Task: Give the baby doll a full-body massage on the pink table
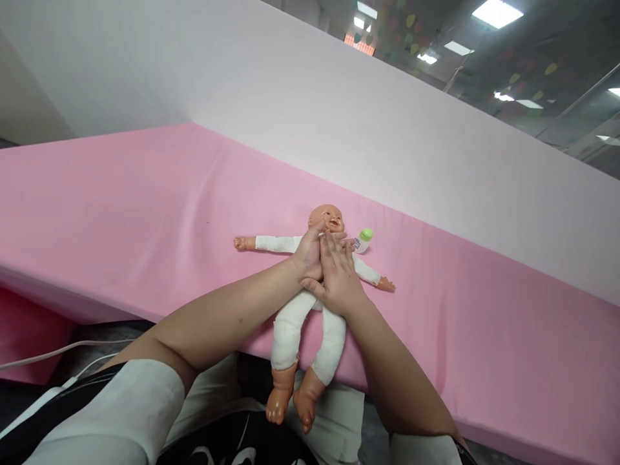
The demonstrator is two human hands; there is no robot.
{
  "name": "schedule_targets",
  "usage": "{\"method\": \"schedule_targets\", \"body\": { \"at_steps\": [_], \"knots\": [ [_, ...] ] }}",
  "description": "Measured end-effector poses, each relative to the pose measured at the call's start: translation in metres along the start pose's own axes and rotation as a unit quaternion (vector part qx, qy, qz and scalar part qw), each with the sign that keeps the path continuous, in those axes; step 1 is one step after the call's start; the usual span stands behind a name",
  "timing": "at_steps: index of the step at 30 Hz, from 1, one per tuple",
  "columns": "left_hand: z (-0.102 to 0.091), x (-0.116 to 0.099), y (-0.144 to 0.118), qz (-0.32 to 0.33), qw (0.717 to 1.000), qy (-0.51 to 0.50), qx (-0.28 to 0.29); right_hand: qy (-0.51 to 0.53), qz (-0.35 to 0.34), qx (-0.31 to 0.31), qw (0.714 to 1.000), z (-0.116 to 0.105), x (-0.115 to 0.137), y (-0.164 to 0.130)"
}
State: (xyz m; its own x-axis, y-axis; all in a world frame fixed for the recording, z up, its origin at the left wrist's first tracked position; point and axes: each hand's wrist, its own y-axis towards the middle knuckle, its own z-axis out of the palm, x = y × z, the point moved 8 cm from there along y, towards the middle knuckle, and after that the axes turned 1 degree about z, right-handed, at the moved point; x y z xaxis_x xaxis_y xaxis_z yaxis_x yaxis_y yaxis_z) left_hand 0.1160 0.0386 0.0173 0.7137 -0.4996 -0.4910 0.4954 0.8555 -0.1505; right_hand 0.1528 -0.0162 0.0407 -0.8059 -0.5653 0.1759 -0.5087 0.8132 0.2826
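Observation:
A baby doll with a plastic head and a white cloth body lies on its back, arms spread and feet towards me. Over its torso, my left hand is turned palm up with fingers stretched out. My right hand lies across it, palm down, its fingers straight and flat against the left palm and fingers. Both hands hide most of the doll's chest. Close to my right fingertips, beside the doll's head, is a small white bottle with a green cap. Neither hand grips an object.
The doll rests on a padded pink surface, its feet hanging past the near edge. A white wall runs along the back, with a window above it. White cables hang at the lower left.

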Motion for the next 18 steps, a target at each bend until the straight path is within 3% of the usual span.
{"method": "schedule_targets", "body": {
  "at_steps": [5, 11, 14, 18],
  "knots": [
    [-0.006, -0.020, 0.003, 0.045, 0.999, -0.004, -0.016, -0.010, 0.018, 0.020, 1.000, 0.002, -0.004, 0.001],
    [-0.019, -0.056, 0.005, 0.107, 0.994, -0.016, -0.028, 0.022, -0.043, 0.041, 0.998, -0.002, 0.017, -0.003],
    [-0.018, -0.052, 0.005, 0.095, 0.995, -0.019, -0.022, 0.046, -0.091, 0.030, 0.994, -0.004, 0.031, -0.007],
    [-0.003, -0.026, -0.001, 0.054, 0.998, -0.023, 0.007, 0.053, -0.095, -0.004, 0.994, -0.007, 0.031, -0.008]
  ]
}}
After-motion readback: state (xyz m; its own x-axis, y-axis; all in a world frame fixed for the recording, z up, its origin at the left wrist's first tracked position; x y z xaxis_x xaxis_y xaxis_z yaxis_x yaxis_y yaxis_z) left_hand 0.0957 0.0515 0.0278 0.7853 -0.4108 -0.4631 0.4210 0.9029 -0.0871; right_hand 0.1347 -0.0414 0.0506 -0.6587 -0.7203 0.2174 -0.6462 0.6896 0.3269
